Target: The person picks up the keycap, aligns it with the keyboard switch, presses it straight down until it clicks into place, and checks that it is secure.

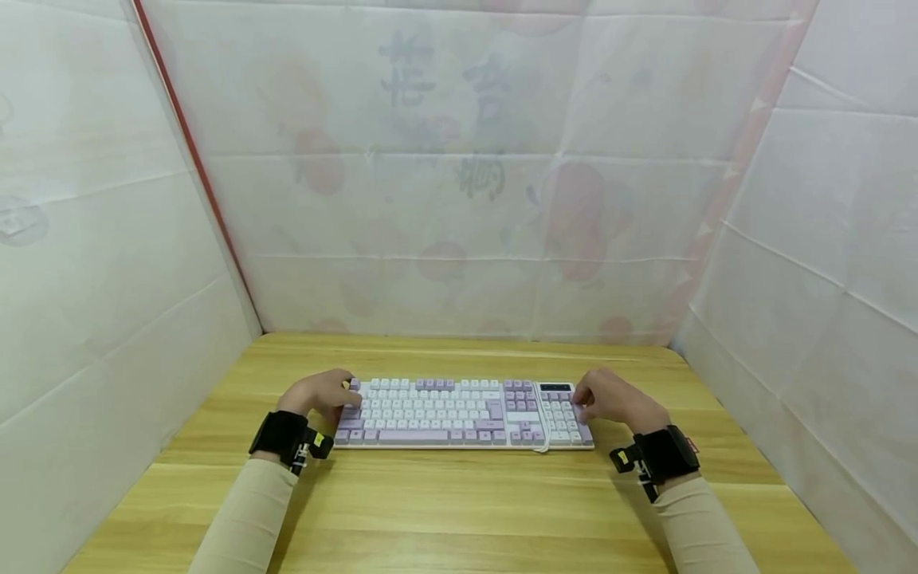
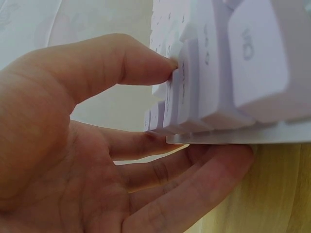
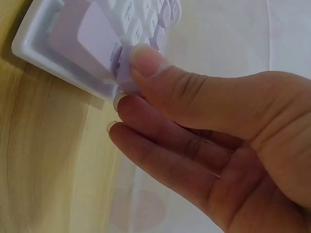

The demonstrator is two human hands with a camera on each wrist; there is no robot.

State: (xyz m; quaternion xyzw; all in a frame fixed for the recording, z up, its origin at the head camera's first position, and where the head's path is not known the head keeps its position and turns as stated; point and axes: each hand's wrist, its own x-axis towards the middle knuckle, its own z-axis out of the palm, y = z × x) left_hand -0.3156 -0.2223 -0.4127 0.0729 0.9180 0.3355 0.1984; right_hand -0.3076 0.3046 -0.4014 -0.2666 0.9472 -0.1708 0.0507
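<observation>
A white and lilac keyboard (image 1: 430,414) lies lengthwise across the wooden table. My left hand (image 1: 326,392) grips its left end; in the left wrist view the thumb presses on the side keys while the other fingers reach beneath the edge. At the opposite end my right hand (image 1: 610,399) pinches the keyboard, thumb on the lilac keys of the number pad and fingertips at the rim, as the right wrist view shows. A folded white cable (image 1: 542,418) runs over the keys beside the number pad, its lower end hanging past the front edge.
Wooden tabletop (image 1: 459,510) stretches in front of the keyboard. Pale printed sheeting (image 1: 459,207) stands behind the table and on both sides, with a red strip (image 1: 194,151) along the left corner. Both wrists carry black straps (image 1: 282,437) with small cameras.
</observation>
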